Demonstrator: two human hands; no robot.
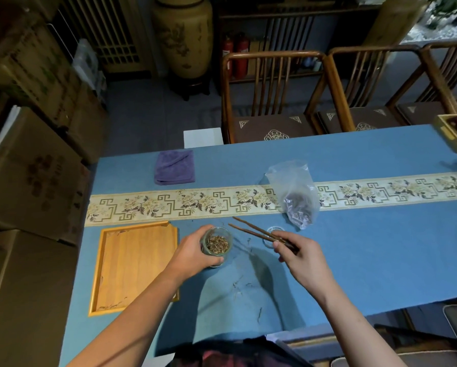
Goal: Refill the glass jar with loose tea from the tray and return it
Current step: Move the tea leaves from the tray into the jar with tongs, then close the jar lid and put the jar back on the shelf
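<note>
While the left hand (pixel 193 254) wraps the small glass jar (pixel 216 243) of loose tea (pixel 217 244) just right of the wooden tray (pixel 132 263), the right hand (pixel 298 254) pinches wooden tongs (pixel 259 233); the glass looks light, rigid, slick and breakable, best held round its wall.

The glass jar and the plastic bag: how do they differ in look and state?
The glass jar stands upright, rigid and open, gripped by the left hand; the plastic bag lies slumped, crumpled and untouched. The jar sits near the tray; the bag lies across the patterned runner. Both are clear and hold dark loose material.
</note>
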